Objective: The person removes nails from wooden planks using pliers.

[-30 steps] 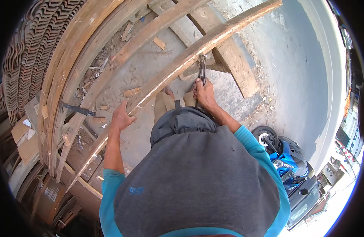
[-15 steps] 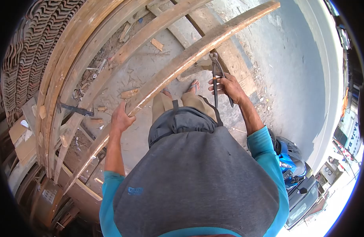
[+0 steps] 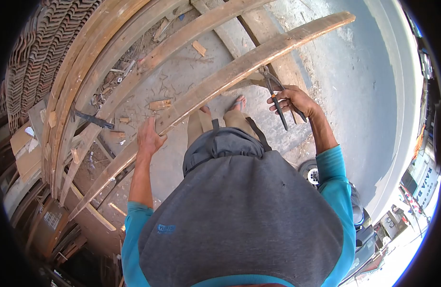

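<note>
A long wooden beam [image 3: 211, 93] runs slantwise before me, from the lower left to the upper right. My left hand [image 3: 149, 137] is closed around the beam on its left half. In my right hand [image 3: 297, 101] is a pair of pincers [image 3: 276, 98] with dark handles, spread apart, the fingers wrapped about them. The pincers' jaws are at the near edge of the beam's right half; whether they grip a nail there I cannot make out.
A hammer [image 3: 93, 119] rests across other beams [image 3: 156, 57] at the left. Stacked roof tiles [image 3: 38, 52] stand behind them. Wood scraps [image 3: 160, 104] litter the concrete floor by my feet. A wheel [image 3: 310, 173] shows at my right, below a pale curved wall [image 3: 397, 95].
My right hand and the pincers have moved right and slightly down, with the handles tilted more. The beam's right end appears lower and farther right. My left hand keeps its hold.
</note>
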The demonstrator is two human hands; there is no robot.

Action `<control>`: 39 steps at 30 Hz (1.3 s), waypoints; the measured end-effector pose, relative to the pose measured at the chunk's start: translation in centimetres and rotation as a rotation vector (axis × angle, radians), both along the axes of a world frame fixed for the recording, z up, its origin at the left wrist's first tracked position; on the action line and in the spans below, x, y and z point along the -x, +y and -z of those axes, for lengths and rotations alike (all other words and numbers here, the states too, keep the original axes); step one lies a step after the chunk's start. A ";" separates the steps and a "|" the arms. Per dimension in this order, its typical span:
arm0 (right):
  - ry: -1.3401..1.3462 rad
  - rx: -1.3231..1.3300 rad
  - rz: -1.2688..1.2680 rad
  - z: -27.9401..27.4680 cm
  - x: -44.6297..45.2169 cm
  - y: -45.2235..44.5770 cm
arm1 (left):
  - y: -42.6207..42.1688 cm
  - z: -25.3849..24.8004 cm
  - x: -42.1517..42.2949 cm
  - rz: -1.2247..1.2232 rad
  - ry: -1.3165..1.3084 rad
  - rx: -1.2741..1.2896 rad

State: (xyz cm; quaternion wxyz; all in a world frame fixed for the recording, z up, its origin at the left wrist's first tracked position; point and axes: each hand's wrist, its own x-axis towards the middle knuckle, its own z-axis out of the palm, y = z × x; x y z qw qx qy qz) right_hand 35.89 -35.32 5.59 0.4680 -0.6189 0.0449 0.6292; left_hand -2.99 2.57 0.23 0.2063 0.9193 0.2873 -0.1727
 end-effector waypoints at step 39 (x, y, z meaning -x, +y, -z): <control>-0.294 0.004 0.753 4.8 13.5 10.1 | 2.2 -0.4 -0.8 0.036 0.070 0.137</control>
